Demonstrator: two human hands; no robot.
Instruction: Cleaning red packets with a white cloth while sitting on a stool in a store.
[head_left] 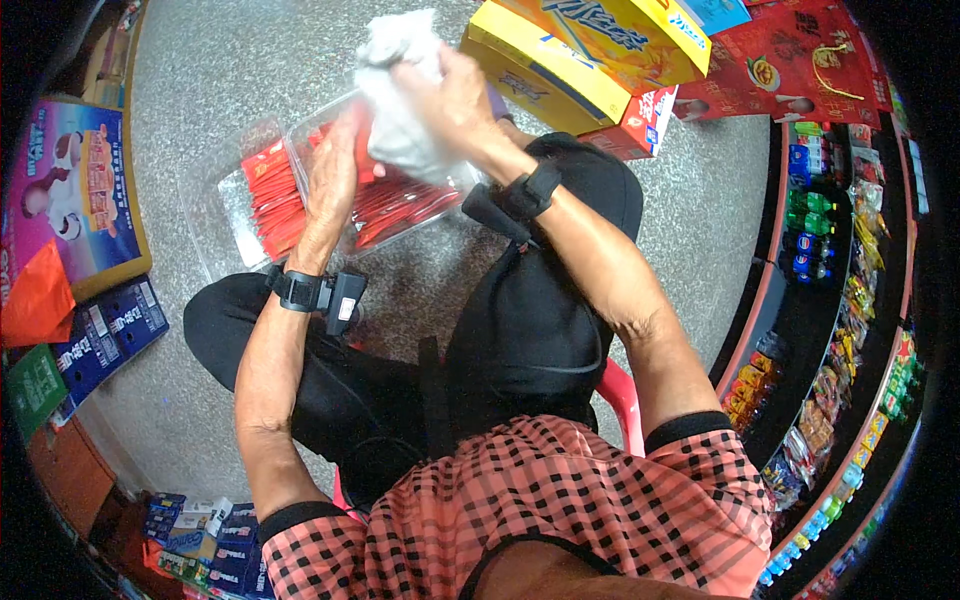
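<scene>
My right hand (462, 108) is closed on a crumpled white cloth (398, 45), slightly smeared by motion, above a clear plastic box (440, 212). Rows of thin red packets (400, 210) fill that box in front of my knees. My left hand (333, 172) grips the box near its left side, its fingers partly hidden by the cloth. Just left of it, a second clear container holds more red packets (270, 195). Both wrists carry black straps with small black devices.
Yellow cartons (545, 85) stand on a red-and-white box (640, 125) at the far right, by red bags (770, 75). Shelves of drinks and snacks (810, 215) curve along the right. Posters and boxes (110, 330) line the left. I sit on a pink stool (622, 400).
</scene>
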